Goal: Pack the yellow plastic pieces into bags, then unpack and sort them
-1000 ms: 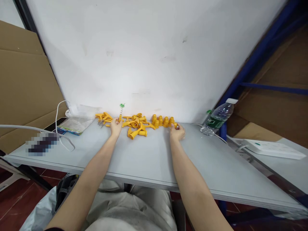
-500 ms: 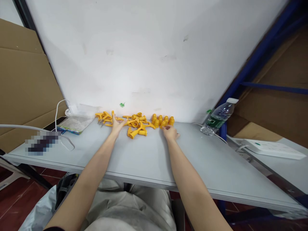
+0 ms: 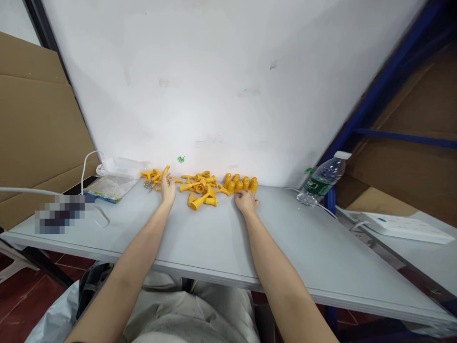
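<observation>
My left hand [image 3: 168,190] is closed around a yellow handle-like plastic piece [image 3: 166,169], whose top sticks up above the fingers. Beside it lie more yellow branched pieces [image 3: 147,175] and a small heap of silvery metal bits [image 3: 149,186], perhaps screws. To the right of that hand is a loose pile of yellow plastic parts [image 3: 203,188], some of them hollow and cone-shaped. My right hand [image 3: 246,201] has its fingers bent together at the front of several upright yellow caps [image 3: 245,182] standing in rows. The fingertips are partly hidden against a front cap.
A clear plastic bag [image 3: 114,186] lies at the left near a white cable [image 3: 84,166]. At the right, a water bottle [image 3: 323,180] leans by the blue frame [image 3: 330,205]. A white wall panel [image 3: 228,95] rises behind the grey table [image 3: 210,238].
My left hand has drawn its thumb in from the pile and tilted the yellow piece to the right. My right hand has shifted slightly left along the front of the caps.
</observation>
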Available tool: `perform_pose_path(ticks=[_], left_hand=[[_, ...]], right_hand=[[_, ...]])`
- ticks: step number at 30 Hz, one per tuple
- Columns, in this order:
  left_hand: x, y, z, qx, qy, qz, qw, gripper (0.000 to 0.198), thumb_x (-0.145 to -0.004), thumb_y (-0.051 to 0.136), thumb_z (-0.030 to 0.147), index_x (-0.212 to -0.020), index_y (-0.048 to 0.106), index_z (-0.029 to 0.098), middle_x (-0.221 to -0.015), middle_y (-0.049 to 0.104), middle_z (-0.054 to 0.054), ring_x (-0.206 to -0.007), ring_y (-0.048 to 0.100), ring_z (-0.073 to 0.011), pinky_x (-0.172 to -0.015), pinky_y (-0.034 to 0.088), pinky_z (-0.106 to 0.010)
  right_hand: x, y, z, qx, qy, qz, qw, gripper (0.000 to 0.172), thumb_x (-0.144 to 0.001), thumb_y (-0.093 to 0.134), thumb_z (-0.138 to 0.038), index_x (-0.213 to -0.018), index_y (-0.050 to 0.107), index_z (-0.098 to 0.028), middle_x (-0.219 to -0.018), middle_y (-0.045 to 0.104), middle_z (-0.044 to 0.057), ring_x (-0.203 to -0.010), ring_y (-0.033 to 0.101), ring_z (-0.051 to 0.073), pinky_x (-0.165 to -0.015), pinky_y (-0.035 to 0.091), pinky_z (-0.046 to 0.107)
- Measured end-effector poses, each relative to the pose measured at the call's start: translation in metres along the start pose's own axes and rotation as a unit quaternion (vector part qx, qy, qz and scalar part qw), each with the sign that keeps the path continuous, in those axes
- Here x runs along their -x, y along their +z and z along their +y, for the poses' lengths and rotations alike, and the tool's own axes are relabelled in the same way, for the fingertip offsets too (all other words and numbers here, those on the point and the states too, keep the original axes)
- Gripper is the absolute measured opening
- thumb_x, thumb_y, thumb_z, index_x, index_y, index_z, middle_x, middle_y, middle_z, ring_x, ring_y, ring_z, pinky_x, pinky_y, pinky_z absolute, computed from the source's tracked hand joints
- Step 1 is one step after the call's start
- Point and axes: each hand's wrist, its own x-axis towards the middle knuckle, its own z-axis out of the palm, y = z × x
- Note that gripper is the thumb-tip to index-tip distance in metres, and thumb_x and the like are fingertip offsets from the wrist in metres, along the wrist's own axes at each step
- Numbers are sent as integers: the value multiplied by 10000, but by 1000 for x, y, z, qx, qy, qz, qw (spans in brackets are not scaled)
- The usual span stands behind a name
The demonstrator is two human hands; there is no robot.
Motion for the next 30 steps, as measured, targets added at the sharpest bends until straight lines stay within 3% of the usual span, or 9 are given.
perform_pose_path(ticks=[2,5,12,20,26,30], left_hand=[[-6,-3,0,-69,16,16,997,412,-863,409,227,-1250,549,248,-1254,601,-90,-1184,539,-224,-1033,424,-406],[-17,-11,-2,-194,19,-4,981,423,-847,428,231,-1250,555,241,-1308,578,-111,-1288,452,-293,-1086,326,-528],[-36,-36,-31,-382,60,-154,909,441,-908,367,338,-1309,538,276,-1519,397,-108,-1456,218,-297,-1120,154,-645],[-49,-45,-35,-443,71,-218,867,562,-844,479,551,-1331,540,278,-1590,258,-122,-1475,153,-363,-1111,195,-641],[-44,-32,-35,-465,73,-213,856,594,-921,358,417,-1456,387,161,-1607,198,-130,-1487,158,-286,-1171,209,-510],[-43,-16,-36,-472,69,-172,862,551,-926,331,320,-1433,428,126,-1593,241,-130,-1479,196,-266,-1177,223,-481]], right_hand=[[0,3,3,1,-19,14,1000,243,-819,520,-384,-706,665,-226,-858,568,92,-960,558,285,-816,428,550],[0,5,4,31,-9,7,999,204,-799,523,-325,-698,668,-224,-848,571,92,-940,563,294,-793,429,570],[1,5,6,19,-64,34,997,229,-822,495,-300,-667,645,-224,-761,523,55,-881,566,264,-780,436,546],[4,-2,-4,73,17,-60,995,174,-825,509,-233,-792,680,-224,-962,584,97,-1045,538,302,-852,405,546],[6,-13,-16,94,39,-97,990,192,-841,506,-214,-841,697,-226,-1014,598,101,-1088,514,280,-896,386,483],[6,-15,-18,96,45,-99,989,209,-852,496,-213,-850,705,-224,-1035,599,114,-1109,510,293,-908,379,501]])
